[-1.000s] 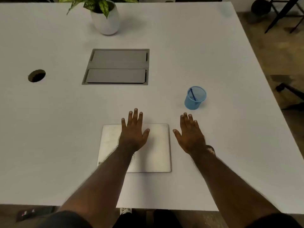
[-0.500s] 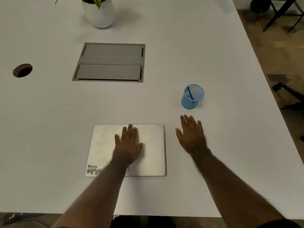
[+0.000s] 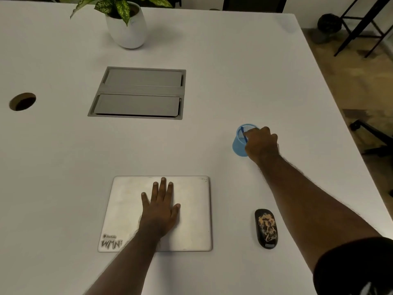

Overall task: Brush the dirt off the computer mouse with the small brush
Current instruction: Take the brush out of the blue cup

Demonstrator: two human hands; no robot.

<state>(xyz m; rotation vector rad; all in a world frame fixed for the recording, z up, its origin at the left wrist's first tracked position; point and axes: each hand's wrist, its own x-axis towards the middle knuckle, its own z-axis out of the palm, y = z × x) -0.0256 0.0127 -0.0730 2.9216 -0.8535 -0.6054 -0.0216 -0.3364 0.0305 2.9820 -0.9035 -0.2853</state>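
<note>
A black computer mouse (image 3: 266,228) lies on the white table near the front right, its top smeared with tan dirt. Farther back stands a blue mesh cup (image 3: 239,144) with the blue handle of the small brush (image 3: 243,134) leaning inside it. My right hand (image 3: 262,143) is over the cup's rim, fingers curled at the brush handle; whether they grip it is hidden. My left hand (image 3: 161,206) lies flat, fingers spread, on a closed silver laptop (image 3: 191,209).
A white pot with a green plant (image 3: 127,26) stands at the back. A grey recessed cable box (image 3: 138,93) sits mid-table, a round cable hole (image 3: 22,101) at the left. The table's right edge drops to the floor, with chair legs (image 3: 361,24) beyond.
My right hand has moved from the table in front of me forward to the blue cup. The mouse has come into view. My left hand stays flat on the laptop.
</note>
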